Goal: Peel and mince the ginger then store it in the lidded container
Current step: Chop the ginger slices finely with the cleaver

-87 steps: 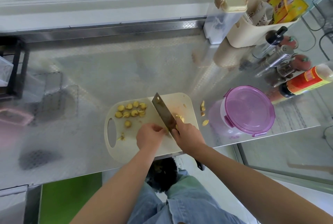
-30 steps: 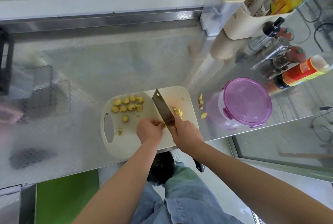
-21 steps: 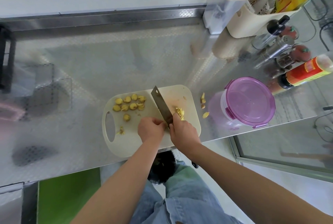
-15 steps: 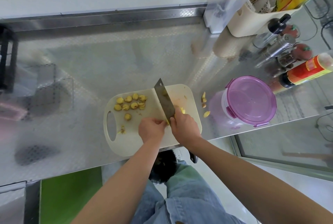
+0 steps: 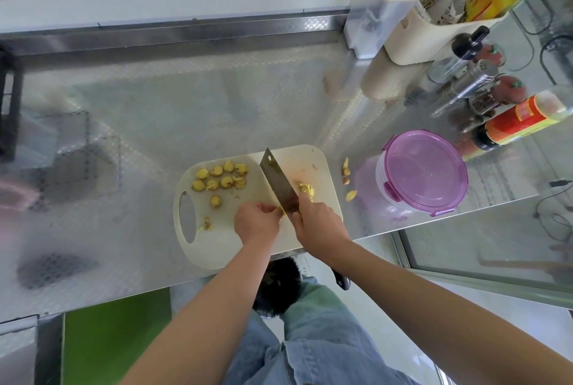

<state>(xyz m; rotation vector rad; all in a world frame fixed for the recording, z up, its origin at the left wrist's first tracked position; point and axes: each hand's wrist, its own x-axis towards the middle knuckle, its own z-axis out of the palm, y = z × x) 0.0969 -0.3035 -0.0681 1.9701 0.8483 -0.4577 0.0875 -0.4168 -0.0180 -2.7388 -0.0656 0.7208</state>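
Observation:
A cream cutting board (image 5: 217, 245) lies at the counter's front edge. Several yellow ginger slices (image 5: 220, 180) sit on its far left part. My right hand (image 5: 319, 223) grips a cleaver (image 5: 279, 183) whose blade rests edge-down across the board. My left hand (image 5: 257, 223) pinches a small ginger piece (image 5: 281, 211) against the blade's left side. Chopped ginger shreds (image 5: 307, 190) lie to the right of the blade. A clear container with a purple clip lid (image 5: 424, 172) stands closed to the right of the board.
Ginger peel scraps (image 5: 347, 180) lie on the steel counter (image 5: 155, 111) between board and container. Bottles and shakers (image 5: 465, 80), a red-labelled sauce bottle (image 5: 521, 121) and a cream caddy (image 5: 434, 34) crowd the back right. The counter edge runs just under my wrists.
The cleaver was raised half a second ago and has come back down onto the board. More shreds show to the right of the blade. My left hand stays on the ginger.

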